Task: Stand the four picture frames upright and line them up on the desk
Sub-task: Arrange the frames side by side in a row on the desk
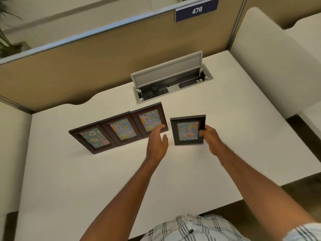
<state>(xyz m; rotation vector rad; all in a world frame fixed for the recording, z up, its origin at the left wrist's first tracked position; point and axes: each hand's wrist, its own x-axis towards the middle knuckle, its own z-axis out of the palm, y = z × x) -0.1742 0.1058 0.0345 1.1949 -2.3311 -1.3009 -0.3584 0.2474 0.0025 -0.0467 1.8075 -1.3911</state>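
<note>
On the white desk [173, 171] stand four dark brown wooden picture frames with flowered pictures. Three of them form a row on the side of the grey open cable box [171, 79] that is nearer to the person, and they touch each other edge to edge: the first frame [93, 138] is farthest from the box, the second frame [121, 129] is in the middle, and the third frame [151, 120] is closest to the box, just in front of its near corner. All three seem to stand upright, leaning back a little.

The fourth frame [188, 130] stands apart from the row, also in front of the cable box, with a small gap of bare desk between it and the third frame. The right hand [209, 136] holds this frame at its right edge, with the fingers closed on the edge of the wood. The left hand [157, 143] is open, the fingers apart and straight; its fingertips reach the lower corner of the third frame, and the thumb points toward the gap.

Behind the cable box rises a beige partition wall [86, 58] with a blue sign [197, 10] that reads 476. A green plant [5, 37] shows beyond the partition, far from the box. The lifted lid of the box stands between the frames and the partition.
</note>
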